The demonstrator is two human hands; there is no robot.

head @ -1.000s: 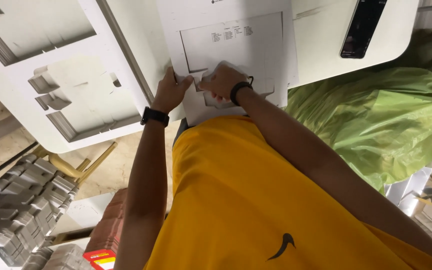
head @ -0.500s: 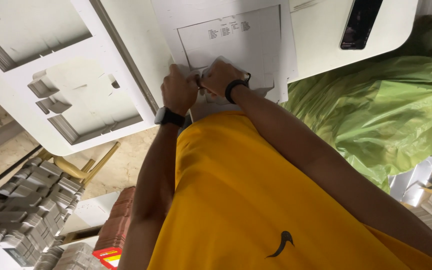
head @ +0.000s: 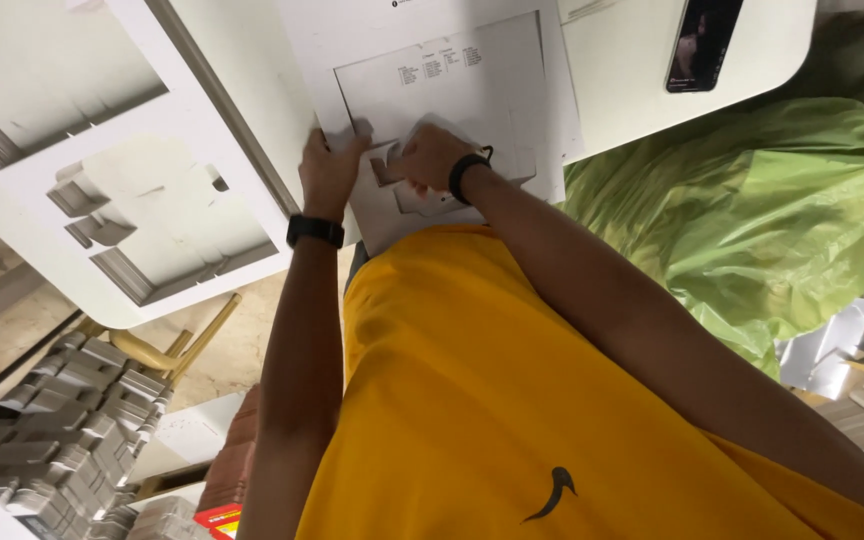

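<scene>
Far left, grey folded carton stacks (head: 52, 440) sat low beside the white round-cornered tabletop (head: 72, 270). The left hand (head: 330, 172) pressed flat on the white die-cut cardboard sheet (head: 452, 90), grip released, nothing held. The right hand (head: 432, 157) pinched a small punched-out tab (head: 422, 128) at the sheet's near edge. Judging by that, stripping waste was under way; the next pull wanted steady counter-pressure. Farther right lay a black phone (head: 704, 42) and crumpled green plastic sheeting (head: 752, 220).
</scene>
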